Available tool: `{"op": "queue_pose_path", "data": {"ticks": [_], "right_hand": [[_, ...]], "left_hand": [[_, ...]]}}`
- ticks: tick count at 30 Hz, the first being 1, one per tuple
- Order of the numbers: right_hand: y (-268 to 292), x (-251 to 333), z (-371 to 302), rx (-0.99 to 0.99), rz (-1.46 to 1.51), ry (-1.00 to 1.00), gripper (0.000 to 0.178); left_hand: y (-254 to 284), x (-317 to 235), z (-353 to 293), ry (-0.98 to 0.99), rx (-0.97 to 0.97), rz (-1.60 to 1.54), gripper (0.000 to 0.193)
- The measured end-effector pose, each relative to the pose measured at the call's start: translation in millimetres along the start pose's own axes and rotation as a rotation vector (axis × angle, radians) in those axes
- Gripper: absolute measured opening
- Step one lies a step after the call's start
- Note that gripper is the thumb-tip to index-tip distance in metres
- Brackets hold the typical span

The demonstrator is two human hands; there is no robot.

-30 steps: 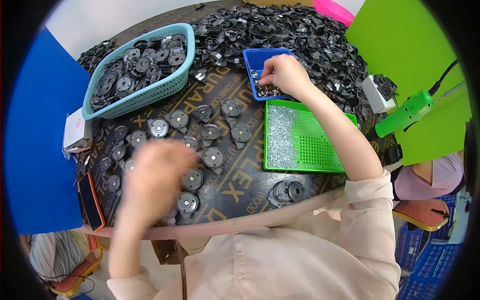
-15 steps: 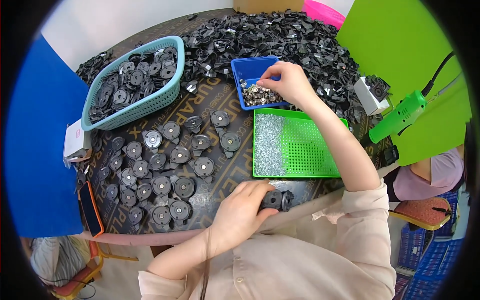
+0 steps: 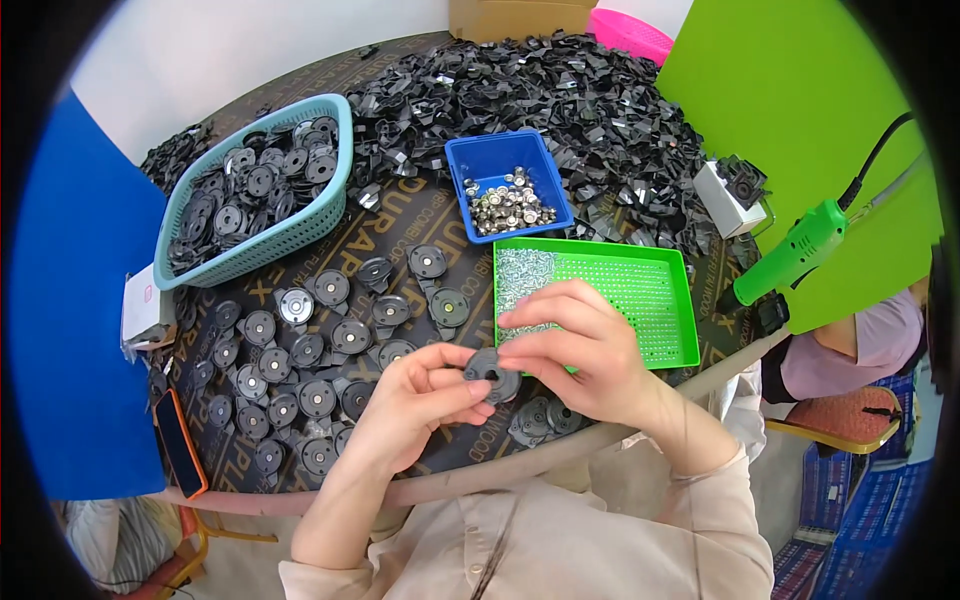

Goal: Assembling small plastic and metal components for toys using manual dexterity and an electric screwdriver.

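Between the thumb and fingers of my left hand (image 3: pixel 415 405) is a round black plastic disc (image 3: pixel 490 375) with a hole in its middle, held above the table's near edge. My right hand (image 3: pixel 580 350) meets the disc's upper right side, its fingertips closed there; anything small between them is hidden. Below my right hand, a few more black discs (image 3: pixel 545 420) lie by the table edge. Small round metal caps (image 3: pixel 510 208) lie in a blue bin (image 3: pixel 497 145). A green perforated tray (image 3: pixel 640 300) holds silver screws (image 3: pixel 525 270), partly behind my right hand.
Rows of black discs with metal centres (image 3: pixel 317 398) spread to the left. Beyond them stands a light-blue basket (image 3: pixel 262 240) of discs. Black plastic parts (image 3: pixel 520 85) are heaped at the back. A green power screwdriver (image 3: pixel 795 250) hangs at right; a phone (image 3: pixel 180 445) lies at left.
My right hand has come from the blue bin down to the disc in my left hand. My left hand has lifted that disc and moved left. The whole view has shifted slightly.
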State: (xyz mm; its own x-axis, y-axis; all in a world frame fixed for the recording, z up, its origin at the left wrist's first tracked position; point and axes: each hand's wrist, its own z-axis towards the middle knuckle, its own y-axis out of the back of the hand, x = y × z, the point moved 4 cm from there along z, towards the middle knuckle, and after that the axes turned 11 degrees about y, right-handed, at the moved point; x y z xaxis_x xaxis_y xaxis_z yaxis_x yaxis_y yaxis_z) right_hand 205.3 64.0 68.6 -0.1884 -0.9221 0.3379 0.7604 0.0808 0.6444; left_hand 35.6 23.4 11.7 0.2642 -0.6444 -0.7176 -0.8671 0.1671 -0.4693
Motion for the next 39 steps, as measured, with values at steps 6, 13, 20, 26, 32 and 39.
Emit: {"op": "queue_pose_path", "data": {"ticks": [6,13,20,26,32,39], "right_hand": [[-12.9,16.5,-11.2,-0.004,-0.114,0.087,0.022],[-11.8,7.6,-10.8,0.038,0.121,-0.127,0.018],[9.1,-31.1,-5.9,-0.068,0.102,-0.354,0.021],[53.8,-178.2,-29.7,0.416,-0.478,-0.598,0.023],[51.3,-209.3,-45.7,0.435,-0.647,-0.608,0.017],[60.5,-185.6,-33.8,0.317,-0.333,-0.546,0.027]], "left_hand": [[8.2,10.8,-0.5,-0.033,-0.021,-0.06,0.028],[10.5,16.4,-1.3,-0.087,0.029,-0.146,0.024],[18.7,19.5,0.9,-0.139,-0.021,-0.138,0.024],[10.9,17.9,1.5,-0.133,-0.022,-0.187,0.023],[10.0,17.7,-0.2,-0.127,-0.065,-0.171,0.022],[11.6,17.5,-2.6,-0.127,-0.099,-0.18,0.024]]}}
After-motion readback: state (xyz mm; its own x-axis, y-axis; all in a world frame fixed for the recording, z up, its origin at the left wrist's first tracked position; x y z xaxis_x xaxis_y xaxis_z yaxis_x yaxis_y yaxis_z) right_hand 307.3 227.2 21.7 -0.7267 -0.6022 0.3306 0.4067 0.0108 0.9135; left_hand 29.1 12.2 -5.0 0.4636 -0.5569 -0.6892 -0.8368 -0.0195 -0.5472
